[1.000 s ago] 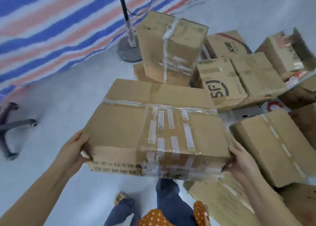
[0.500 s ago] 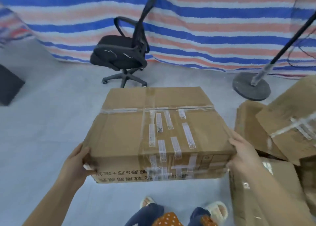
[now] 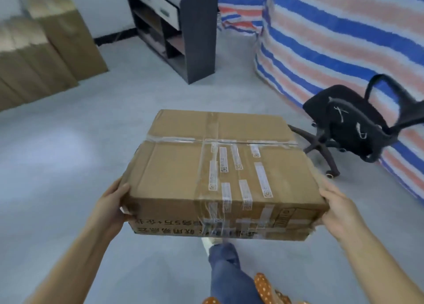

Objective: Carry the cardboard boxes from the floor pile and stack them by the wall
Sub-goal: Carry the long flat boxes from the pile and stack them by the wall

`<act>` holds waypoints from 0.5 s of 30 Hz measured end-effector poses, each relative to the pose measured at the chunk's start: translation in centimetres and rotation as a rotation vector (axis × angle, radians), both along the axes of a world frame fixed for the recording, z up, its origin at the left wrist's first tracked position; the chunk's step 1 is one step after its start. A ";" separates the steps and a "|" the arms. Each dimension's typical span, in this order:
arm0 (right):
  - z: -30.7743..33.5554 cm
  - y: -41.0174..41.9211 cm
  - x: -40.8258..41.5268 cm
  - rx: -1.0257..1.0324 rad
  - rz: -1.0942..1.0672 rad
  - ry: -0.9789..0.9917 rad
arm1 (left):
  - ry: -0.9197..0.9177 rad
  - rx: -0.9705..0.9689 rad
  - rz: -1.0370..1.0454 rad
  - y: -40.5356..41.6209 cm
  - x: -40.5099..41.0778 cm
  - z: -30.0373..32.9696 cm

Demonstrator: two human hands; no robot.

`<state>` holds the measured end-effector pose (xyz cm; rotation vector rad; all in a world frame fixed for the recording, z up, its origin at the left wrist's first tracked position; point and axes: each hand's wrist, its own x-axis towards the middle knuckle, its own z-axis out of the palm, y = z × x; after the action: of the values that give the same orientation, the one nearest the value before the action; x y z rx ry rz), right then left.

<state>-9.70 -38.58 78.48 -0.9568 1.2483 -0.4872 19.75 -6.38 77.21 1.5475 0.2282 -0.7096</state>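
A flat cardboard box point(image 3: 183, 170), sealed with clear tape and dotted with white stickers, is held level in front of me above the floor. My left hand point(image 3: 112, 205) grips its near left corner, thumb on the top edge and fingers underneath. My right hand point(image 3: 337, 207) grips the near right corner in the same way. Tall stacked cardboard boxes point(image 3: 41, 51) stand against the white wall at the far left, blurred. The floor pile is out of view.
A dark shelf unit with drawers point(image 3: 183, 25) stands at the far centre. A black office chair point(image 3: 348, 122) sits to the right, in front of a striped tarp point(image 3: 344, 28). Grey floor point(image 3: 68, 147) stretches between me and the stack. My leg point(image 3: 224, 269) steps forward below the box.
I have turned left away from the floor pile with the box still held. The chair has slid to the right, and the shelf unit and wall stack have come into view.
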 end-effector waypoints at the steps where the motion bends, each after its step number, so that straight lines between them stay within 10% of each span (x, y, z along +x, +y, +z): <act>1: -0.6 -0.5 3.7 -0.004 0.055 0.000 | 0.006 -0.001 0.056 1.1 2.2 -0.6; 15: -2.3 4.5 51.1 0.029 0.626 0.048 | 0.067 0.013 0.668 17.0 24.8 -0.9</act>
<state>41.42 -34.09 76.19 -1.2706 0.9263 0.0469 44.57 10.58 76.31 1.3414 0.7577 -0.2285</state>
